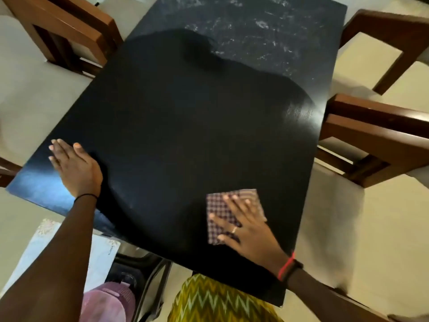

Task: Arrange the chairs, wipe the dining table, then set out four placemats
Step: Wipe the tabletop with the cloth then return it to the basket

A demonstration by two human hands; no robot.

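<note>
Under the right hand point(241, 228), fingers spread flat, lies a folded maroon checked cloth point(217, 204) on the black rectangular bench point(174, 124); the left hand point(74, 168) rests flat, fingers straight, well apart.

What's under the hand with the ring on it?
A checked cloth lies flat under the right hand, on the black table. The hand covers the middle of the cloth, so that part cannot be seen.

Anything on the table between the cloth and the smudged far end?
Nothing visible. Right hand presses the cloth flat at the table's near right; no object lies between it and the smudged far end. Left hand rests flat at the left edge, aside.
</note>
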